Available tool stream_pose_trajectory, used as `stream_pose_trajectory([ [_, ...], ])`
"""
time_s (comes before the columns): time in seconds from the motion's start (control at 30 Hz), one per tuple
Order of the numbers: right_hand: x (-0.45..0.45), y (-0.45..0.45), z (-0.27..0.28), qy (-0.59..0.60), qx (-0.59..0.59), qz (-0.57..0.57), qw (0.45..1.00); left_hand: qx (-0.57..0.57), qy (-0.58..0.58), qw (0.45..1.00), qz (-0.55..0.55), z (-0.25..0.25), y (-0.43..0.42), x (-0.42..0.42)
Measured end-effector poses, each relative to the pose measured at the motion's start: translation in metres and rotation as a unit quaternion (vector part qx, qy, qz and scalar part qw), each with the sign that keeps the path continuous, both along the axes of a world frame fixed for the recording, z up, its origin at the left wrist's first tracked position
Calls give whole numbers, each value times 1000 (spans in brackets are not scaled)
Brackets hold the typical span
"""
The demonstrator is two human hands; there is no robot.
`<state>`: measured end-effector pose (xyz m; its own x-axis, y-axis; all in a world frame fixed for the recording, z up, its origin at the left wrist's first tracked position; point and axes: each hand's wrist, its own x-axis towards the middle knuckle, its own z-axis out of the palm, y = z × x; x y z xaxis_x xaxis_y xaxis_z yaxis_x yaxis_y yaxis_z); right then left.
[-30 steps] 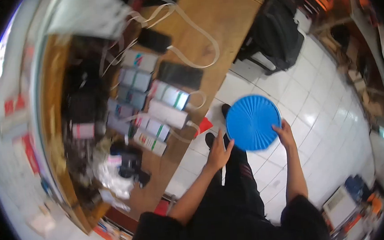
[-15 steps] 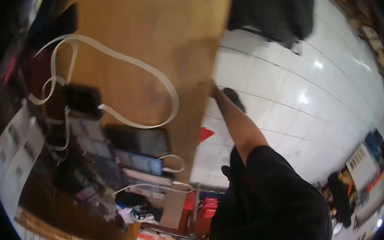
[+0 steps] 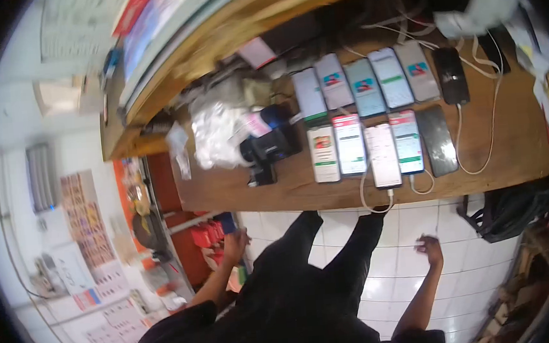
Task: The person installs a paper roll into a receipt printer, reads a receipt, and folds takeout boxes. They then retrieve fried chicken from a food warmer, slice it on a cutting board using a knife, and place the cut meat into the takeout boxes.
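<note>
My left hand (image 3: 236, 245) hangs just below the front edge of the wooden desk (image 3: 251, 198), left of my legs, with its fingers loosely curled. Over the tiled floor on the right is my right hand (image 3: 429, 249), its fingers partly bent and apart, holding nothing. Several phones lie in two rows on the desk, most with lit screens, such as a white one (image 3: 385, 156) with a cable plugged into its lower end. A black phone (image 3: 452, 77) at the right also has a cable. Neither hand touches them.
Clear plastic bags (image 3: 217, 134) and a black object (image 3: 270, 135) lie on the desk's left part. A black bag (image 3: 506, 212) is below the desk at the right. Red boxes (image 3: 207, 235) stand on a shelf at the left. A wooden ledge (image 3: 287, 9) runs above the desk.
The view has swung round to face the desk. The blue round lid that was between my hands a second ago is out of view. Both hands are now apart and low.
</note>
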<state>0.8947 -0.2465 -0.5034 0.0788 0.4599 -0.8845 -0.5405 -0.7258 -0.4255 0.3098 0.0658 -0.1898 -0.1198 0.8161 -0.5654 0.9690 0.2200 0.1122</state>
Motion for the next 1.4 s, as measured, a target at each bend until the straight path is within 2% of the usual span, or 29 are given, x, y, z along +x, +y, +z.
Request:
stream_pose_trajectory([
  [0.03,-2,17,57,67,17,41,997,12,-79,997,9,-10,4,-30],
  [0.07,-13,62,123,64,26,103,992,38,-153,983,93,-11,10,-29],
  [0.1,-32,100,172,32,91,150,984,56,-223,958,173,-8,11,-32],
  [0.13,-61,154,225,-25,116,192,974,41,-252,955,150,-23,2,-63],
  [0.17,-93,203,267,-65,177,148,971,23,-286,950,125,-56,-7,-97],
  [0.2,-123,244,277,-134,230,177,948,13,-319,943,94,-78,-2,-124],
  [0.23,-158,299,302,-110,301,149,936,-69,-251,964,54,-77,10,-135],
  [0.27,-194,337,289,-184,290,139,929,-91,-236,966,-56,-82,22,-146],
  [0.3,-225,387,287,-260,332,152,894,-110,-212,957,-165,-81,35,-158],
  [0.33,-249,434,299,-351,360,222,835,-118,-216,956,-157,-75,48,-166],
  [0.37,-277,469,274,-416,463,145,769,-127,-220,956,-147,-69,62,-166],
  [0.43,-305,520,258,-559,452,124,683,-119,-254,956,-82,-42,86,-165],
  [0.5,-304,536,237,-549,405,142,717,32,-364,930,36,-16,94,-173],
  [0.53,-300,540,227,-543,381,149,733,49,-384,919,71,-11,95,-182],
  [0.6,-290,531,205,-484,380,89,783,77,-417,894,142,-7,88,-209],
  [0.63,-286,525,203,-452,378,58,806,66,-397,906,132,-15,81,-225],
  [0.67,-291,521,206,-453,388,35,802,54,-377,917,120,-27,73,-243],
  [0.77,-305,507,210,-380,385,66,838,-28,-334,938,93,-31,75,-254],
  [0.8,-307,505,213,-400,373,123,828,-44,-329,941,67,-31,81,-250],
  [0.9,-322,487,242,-371,419,108,822,-70,-322,944,-27,-7,120,-211],
  [0.93,-333,477,277,-249,393,64,883,-68,-329,941,-48,6,135,-190],
  [1.0,-350,461,312,-191,407,35,893,-65,-392,912,-103,24,163,-139],
  [1.07,-359,438,336,-151,431,29,889,-88,-550,826,-86,28,176,-81],
  [1.13,-369,422,377,-105,436,14,894,-246,-639,728,-20,31,195,-27],
  [1.23,-368,401,395,-96,445,-8,890,-201,-686,699,14,61,200,40],
  [1.3,-365,391,430,-97,446,-47,889,-188,-719,669,27,85,208,76],
  [1.4,-350,378,473,-112,460,-48,880,-248,-761,597,56,143,219,111],
])
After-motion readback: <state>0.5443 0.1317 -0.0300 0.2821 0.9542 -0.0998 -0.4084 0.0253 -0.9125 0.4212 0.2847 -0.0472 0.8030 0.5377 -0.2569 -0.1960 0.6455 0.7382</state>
